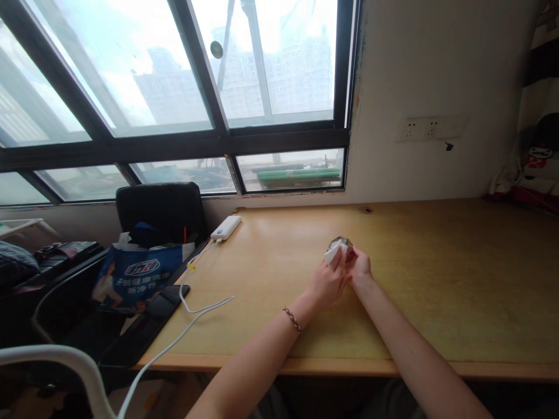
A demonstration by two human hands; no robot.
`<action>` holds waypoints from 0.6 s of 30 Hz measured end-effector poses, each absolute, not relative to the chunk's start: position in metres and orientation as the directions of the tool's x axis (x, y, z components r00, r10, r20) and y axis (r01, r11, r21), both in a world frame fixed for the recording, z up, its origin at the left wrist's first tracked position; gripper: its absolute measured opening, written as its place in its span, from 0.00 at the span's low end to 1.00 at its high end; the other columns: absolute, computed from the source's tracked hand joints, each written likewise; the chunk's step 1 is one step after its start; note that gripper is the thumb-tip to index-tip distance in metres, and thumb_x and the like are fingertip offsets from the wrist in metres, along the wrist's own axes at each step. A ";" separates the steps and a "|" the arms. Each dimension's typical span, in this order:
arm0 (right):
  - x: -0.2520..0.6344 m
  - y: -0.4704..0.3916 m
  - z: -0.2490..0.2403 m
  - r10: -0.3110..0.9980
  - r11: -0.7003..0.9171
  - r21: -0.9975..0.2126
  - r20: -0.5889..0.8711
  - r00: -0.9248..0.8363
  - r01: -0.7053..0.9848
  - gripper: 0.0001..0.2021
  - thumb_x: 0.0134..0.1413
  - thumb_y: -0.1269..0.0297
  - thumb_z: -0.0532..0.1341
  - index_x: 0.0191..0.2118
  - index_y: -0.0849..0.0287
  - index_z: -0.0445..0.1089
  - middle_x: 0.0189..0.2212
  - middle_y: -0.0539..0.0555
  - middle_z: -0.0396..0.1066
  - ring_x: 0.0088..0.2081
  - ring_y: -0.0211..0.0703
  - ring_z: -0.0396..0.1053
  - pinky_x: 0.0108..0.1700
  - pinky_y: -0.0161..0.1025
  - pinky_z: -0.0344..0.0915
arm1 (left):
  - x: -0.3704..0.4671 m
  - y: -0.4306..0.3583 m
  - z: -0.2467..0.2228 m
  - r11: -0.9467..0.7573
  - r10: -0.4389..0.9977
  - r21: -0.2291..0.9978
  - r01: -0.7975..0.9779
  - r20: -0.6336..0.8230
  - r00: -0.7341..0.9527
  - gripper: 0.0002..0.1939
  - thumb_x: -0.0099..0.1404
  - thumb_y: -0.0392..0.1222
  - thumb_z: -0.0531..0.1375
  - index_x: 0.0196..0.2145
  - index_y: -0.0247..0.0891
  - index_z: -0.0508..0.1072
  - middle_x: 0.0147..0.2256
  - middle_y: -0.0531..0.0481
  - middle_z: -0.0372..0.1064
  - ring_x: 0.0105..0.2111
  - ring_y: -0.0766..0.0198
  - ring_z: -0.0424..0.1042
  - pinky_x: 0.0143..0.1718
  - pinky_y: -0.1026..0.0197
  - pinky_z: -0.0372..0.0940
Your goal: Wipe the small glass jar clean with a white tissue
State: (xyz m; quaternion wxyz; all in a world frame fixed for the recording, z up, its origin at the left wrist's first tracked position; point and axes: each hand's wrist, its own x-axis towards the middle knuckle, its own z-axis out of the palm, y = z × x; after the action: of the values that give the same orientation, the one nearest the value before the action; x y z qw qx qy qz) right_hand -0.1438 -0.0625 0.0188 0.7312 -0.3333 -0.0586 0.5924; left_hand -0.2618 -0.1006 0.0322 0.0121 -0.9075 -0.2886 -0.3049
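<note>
Both hands meet over the wooden table [271, 308]. My left hand [327, 282], with a braided bracelet on its wrist, presses a white tissue [332, 254] with closed fingers. The tissue lies against a small, round, shiny object [339, 240] that looks like clear or dark glass. From the other side, my right hand [360, 266] curls around this object. My hands cover most of it, so its exact kind cannot be made out.
A white power bank [226, 228] with a white cable [186, 305] lies at the table's left edge. Beyond that edge, a blue bag [140, 270] rests on a black chair [161, 209]. A window [279, 137] and wall sockets [430, 129] are behind the table.
</note>
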 end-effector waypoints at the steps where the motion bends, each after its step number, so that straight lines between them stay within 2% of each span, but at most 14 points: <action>1: -0.146 -0.064 0.019 0.908 0.064 -0.582 -0.303 0.289 -0.811 0.08 0.47 0.69 0.51 0.20 0.58 0.59 0.14 0.46 0.62 0.17 0.33 0.60 0.21 0.33 0.59 | -0.263 -0.100 0.033 -0.832 0.517 0.157 0.532 0.567 0.641 0.29 0.63 0.46 0.44 0.58 0.27 0.43 0.59 0.36 0.34 0.58 0.51 0.36 0.55 0.50 0.46; 3: -0.152 -0.067 0.020 0.928 0.059 -0.648 -0.245 0.282 -0.759 0.07 0.45 0.68 0.54 0.20 0.59 0.60 0.15 0.46 0.62 0.17 0.33 0.59 0.20 0.32 0.57 | -0.265 -0.098 0.036 -0.822 0.529 0.174 0.542 0.585 0.615 0.28 0.63 0.45 0.44 0.58 0.29 0.44 0.59 0.37 0.34 0.58 0.52 0.36 0.55 0.49 0.46; 6: -0.159 -0.073 0.023 0.956 0.127 -0.759 -0.078 0.283 -0.638 0.08 0.41 0.66 0.56 0.17 0.60 0.58 0.13 0.45 0.58 0.16 0.31 0.54 0.18 0.31 0.52 | -0.270 -0.096 0.041 -0.789 0.580 0.254 0.560 0.609 0.541 0.27 0.63 0.44 0.44 0.57 0.31 0.45 0.59 0.39 0.38 0.58 0.54 0.38 0.55 0.50 0.46; 8: -0.162 -0.077 0.026 0.953 0.193 -0.818 0.026 0.301 -0.542 0.10 0.41 0.64 0.57 0.17 0.60 0.57 0.13 0.44 0.56 0.16 0.30 0.52 0.18 0.31 0.49 | -0.273 -0.094 0.043 -0.748 0.642 0.369 0.551 0.612 0.462 0.26 0.64 0.44 0.43 0.57 0.32 0.47 0.58 0.40 0.42 0.58 0.56 0.42 0.55 0.52 0.47; 10: -0.164 -0.080 0.029 0.944 0.237 -0.863 0.097 0.314 -0.446 0.11 0.42 0.62 0.57 0.18 0.60 0.58 0.14 0.44 0.56 0.17 0.30 0.52 0.19 0.31 0.49 | -0.275 -0.093 0.043 -0.681 0.724 0.534 0.501 0.592 0.353 0.24 0.64 0.45 0.43 0.56 0.34 0.50 0.56 0.41 0.48 0.56 0.58 0.48 0.54 0.54 0.49; 12: -0.165 -0.083 0.032 0.940 0.257 -0.901 0.149 0.308 -0.351 0.12 0.44 0.58 0.56 0.19 0.60 0.59 0.15 0.45 0.56 0.17 0.31 0.52 0.20 0.31 0.50 | -0.276 -0.090 0.043 -0.592 0.805 0.708 0.386 0.543 0.238 0.23 0.63 0.47 0.44 0.54 0.36 0.55 0.54 0.42 0.54 0.53 0.59 0.53 0.52 0.56 0.51; 15: -0.165 -0.087 0.035 0.918 0.312 -0.943 0.266 0.296 -0.120 0.14 0.49 0.54 0.53 0.22 0.59 0.59 0.16 0.46 0.57 0.19 0.33 0.54 0.21 0.32 0.52 | -0.274 -0.085 0.041 -0.415 0.907 0.905 0.099 0.402 0.122 0.23 0.62 0.52 0.45 0.48 0.37 0.63 0.47 0.44 0.62 0.48 0.59 0.61 0.48 0.58 0.55; 18: -0.166 -0.094 0.038 0.850 0.412 -0.877 0.467 0.243 0.247 0.13 0.52 0.55 0.49 0.26 0.59 0.60 0.20 0.49 0.61 0.22 0.36 0.57 0.25 0.34 0.54 | -0.271 -0.079 0.037 -0.106 0.968 0.966 -0.236 0.154 0.197 0.26 0.59 0.57 0.45 0.41 0.33 0.68 0.39 0.43 0.68 0.38 0.60 0.66 0.39 0.61 0.61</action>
State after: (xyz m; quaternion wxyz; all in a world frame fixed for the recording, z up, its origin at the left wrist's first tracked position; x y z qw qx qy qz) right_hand -0.1657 -0.0941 0.0376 0.6215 -0.4852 -0.5653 0.2424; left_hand -0.2707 -0.0789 0.0370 -0.5698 -0.5232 -0.3500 -0.5282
